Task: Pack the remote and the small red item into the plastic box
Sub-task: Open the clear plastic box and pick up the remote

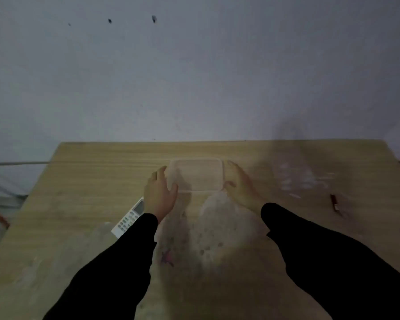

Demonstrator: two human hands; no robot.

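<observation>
Both hands, left point(159, 192) and right point(241, 185), grip the plastic box point(196, 175) near the table's point(90, 181) far edge. The remote point(131, 218) lies under the left wrist. The small red item point(334, 202) sits toward the right edge.

Table point(83, 181): fills the lower half of the frame, its far edge against the wall point(194, 77).
Plastic box point(198, 175): on the table at frame centre, near the far edge.
Left hand point(159, 192): touching the box's left end.
Right hand point(241, 184): touching the box's right end.
Remote point(129, 219): on the table lower left of the box, partly under the left sleeve point(116, 262).
Small red item point(334, 202): on the table at right of frame, well apart from the box.
</observation>
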